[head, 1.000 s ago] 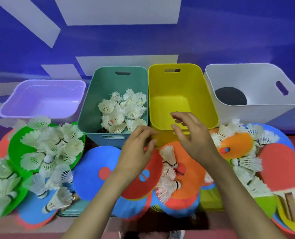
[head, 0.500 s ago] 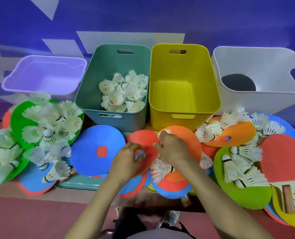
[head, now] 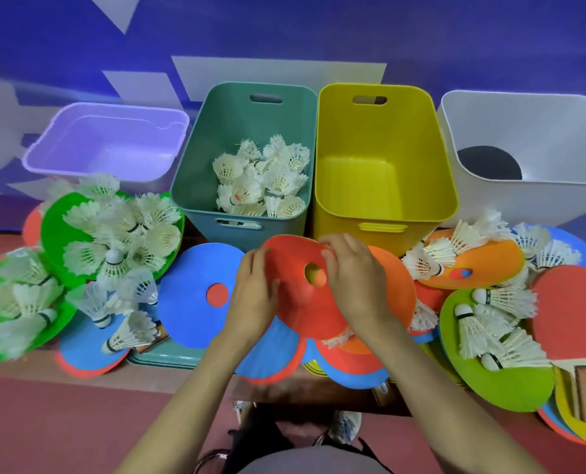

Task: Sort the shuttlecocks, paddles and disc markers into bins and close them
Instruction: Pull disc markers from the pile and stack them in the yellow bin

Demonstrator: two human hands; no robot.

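Since half a second ago the red disc marker has come up off the pile and is tilted. It hides most of the shuttlecocks beneath. The left hand pinches its 9 o'clock edge, and the right hand curls over its 1 o'clock rim. The yellow bin stands at 12 o'clock. The white bin at 2 o'clock is cut off.

both hands gripping red disc marker, yellow bin behind
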